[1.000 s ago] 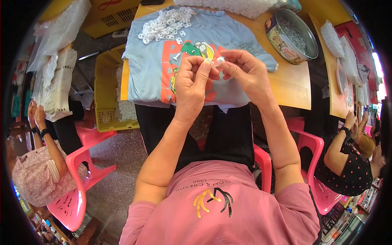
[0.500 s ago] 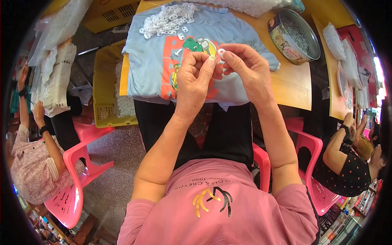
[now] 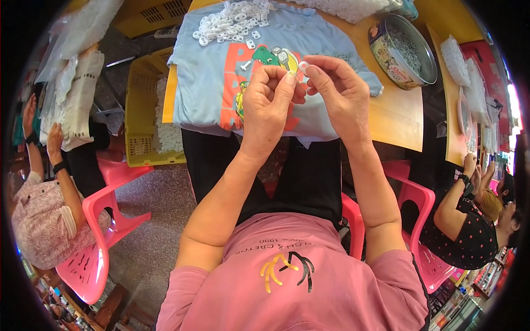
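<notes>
Above a light blue printed shirt (image 3: 196,91) spread on the table, my two hands meet at the fingertips. Between its thumb and forefinger my right hand (image 3: 343,102) pinches a small white plastic piece with a round hole (image 3: 303,65). My left hand (image 3: 265,107) is closed in a pinch beside it; what its fingertips hold is too small to make out. On the shirt near my left fingers lies a small white pin-shaped piece (image 3: 245,65). Farther back sits a pile of white plastic pieces with holes (image 3: 229,23), with a few loose ones at its near edge.
A round tin (image 3: 393,69) of small grey metal parts stands at the right of the wooden table (image 3: 397,118). To the left is a yellow crate (image 3: 141,105) holding white pieces. Co-workers sit on pink chairs (image 3: 94,243) at both sides; clear plastic bags (image 3: 345,8) lie at the back.
The view has shifted slightly, so the table things appear a little to the right. Both hands keep their pinches close together, with the white holed piece still in the right fingers.
</notes>
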A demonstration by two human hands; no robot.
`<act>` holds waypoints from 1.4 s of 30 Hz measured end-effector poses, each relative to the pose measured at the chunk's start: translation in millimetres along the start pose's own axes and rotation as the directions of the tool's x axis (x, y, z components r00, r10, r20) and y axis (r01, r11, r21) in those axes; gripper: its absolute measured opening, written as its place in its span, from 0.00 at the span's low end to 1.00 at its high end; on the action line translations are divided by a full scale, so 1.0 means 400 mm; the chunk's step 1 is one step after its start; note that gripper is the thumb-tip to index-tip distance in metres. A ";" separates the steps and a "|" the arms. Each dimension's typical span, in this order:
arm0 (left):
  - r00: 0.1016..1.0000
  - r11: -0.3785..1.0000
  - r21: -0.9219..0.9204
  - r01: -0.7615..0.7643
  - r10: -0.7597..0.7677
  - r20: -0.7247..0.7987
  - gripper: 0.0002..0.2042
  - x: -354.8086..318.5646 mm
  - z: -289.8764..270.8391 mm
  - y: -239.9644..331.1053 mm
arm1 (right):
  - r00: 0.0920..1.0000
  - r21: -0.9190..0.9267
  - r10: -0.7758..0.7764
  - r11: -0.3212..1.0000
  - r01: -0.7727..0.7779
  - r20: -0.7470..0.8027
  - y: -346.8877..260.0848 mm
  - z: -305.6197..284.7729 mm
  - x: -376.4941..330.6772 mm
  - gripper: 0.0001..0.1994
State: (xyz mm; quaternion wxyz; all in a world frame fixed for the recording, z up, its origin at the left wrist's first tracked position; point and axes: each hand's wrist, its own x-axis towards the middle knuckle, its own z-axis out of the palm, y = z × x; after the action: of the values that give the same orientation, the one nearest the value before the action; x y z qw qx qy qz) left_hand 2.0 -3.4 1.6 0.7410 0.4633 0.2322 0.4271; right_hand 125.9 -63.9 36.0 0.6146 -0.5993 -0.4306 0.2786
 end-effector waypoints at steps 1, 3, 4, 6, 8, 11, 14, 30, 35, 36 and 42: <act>1.000 1.000 -0.005 -0.007 0.007 -0.003 0.05 -0.001 0.002 0.000 | 1.000 0.055 0.012 0.998 -0.012 -0.008 -0.001 0.001 -0.001 0.11; 1.000 1.000 0.011 -0.020 0.020 -0.002 0.05 -0.002 0.004 0.000 | 0.999 0.056 0.045 0.997 -0.043 -0.024 -0.002 0.001 -0.001 0.10; 0.999 0.999 0.028 -0.033 0.033 0.001 0.05 -0.003 0.005 0.000 | 0.996 0.058 0.076 0.996 -0.074 -0.042 -0.002 0.000 -0.001 0.10; 1.000 0.999 0.035 -0.025 0.025 -0.005 0.05 -0.004 0.008 0.002 | 0.997 0.043 0.049 0.998 -0.047 -0.066 0.000 0.011 -0.003 0.10; 1.000 0.999 0.043 -0.014 0.015 -0.014 0.05 -0.005 0.008 0.003 | 0.996 0.028 0.025 0.999 -0.023 -0.088 0.005 0.021 -0.005 0.10; 1.000 0.999 0.046 -0.014 0.015 -0.020 0.05 -0.005 0.010 0.004 | 0.986 0.079 0.048 0.996 -0.036 -0.158 0.014 0.030 -0.005 0.10; 1.000 0.999 0.039 -0.005 0.006 -0.026 0.05 -0.005 0.013 0.005 | 0.972 0.249 0.104 0.967 -0.049 -0.211 0.023 0.036 0.000 0.10; 0.999 0.999 0.028 -0.024 0.025 -0.039 0.06 -0.007 0.012 0.001 | 0.974 0.271 0.148 0.958 -0.098 -0.171 0.020 0.049 -0.017 0.10; 0.998 0.999 0.015 -0.028 0.029 -0.048 0.06 -0.007 0.015 0.001 | 0.973 0.254 0.143 0.963 -0.093 -0.183 0.019 0.051 -0.013 0.10; 0.998 0.999 0.027 -0.027 0.029 -0.051 0.06 -0.008 0.016 0.003 | 0.975 0.229 0.132 0.969 -0.088 -0.181 0.018 0.052 -0.014 0.10; 0.996 0.998 0.030 -0.056 0.058 -0.065 0.06 -0.008 0.016 -0.003 | 0.979 0.188 0.096 0.980 -0.061 -0.180 0.020 0.053 -0.016 0.10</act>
State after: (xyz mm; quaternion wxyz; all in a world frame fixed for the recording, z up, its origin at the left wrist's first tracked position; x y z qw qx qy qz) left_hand 5.7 -9.4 3.2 0.7139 0.4656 0.2492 0.4598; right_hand 106.0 -58.1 25.1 0.6933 -0.5810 -0.3191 0.2829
